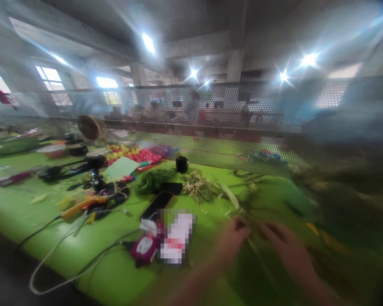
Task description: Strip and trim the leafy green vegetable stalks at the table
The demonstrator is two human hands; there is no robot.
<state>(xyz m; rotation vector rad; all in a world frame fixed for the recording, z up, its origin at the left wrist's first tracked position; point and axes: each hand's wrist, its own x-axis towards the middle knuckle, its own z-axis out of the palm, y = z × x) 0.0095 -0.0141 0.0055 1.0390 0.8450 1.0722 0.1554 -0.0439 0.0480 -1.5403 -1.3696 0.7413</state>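
Low on the right of the head view, my left hand (232,233) is closed in a pinch. A pale green leafy strip (231,196) runs into its fingertips, and a thin length trails below the hand. My right hand (282,240) is just to the right, its fingers drawn together and pointing at the left hand. Blur and shadow hide whatever its fingertips hold. Beyond my hands lies a heap of pale yellow-green trimmings (198,187) on the green tabletop (207,238).
A dark phone (157,205), a purple tissue pack (144,248), cables and an orange-handled glue gun (83,205) lie left of my hands. Further back are a black cup (181,164), green fibre (155,180) and pink pieces (147,157). A perforated metal screen (204,102) borders the table's back.
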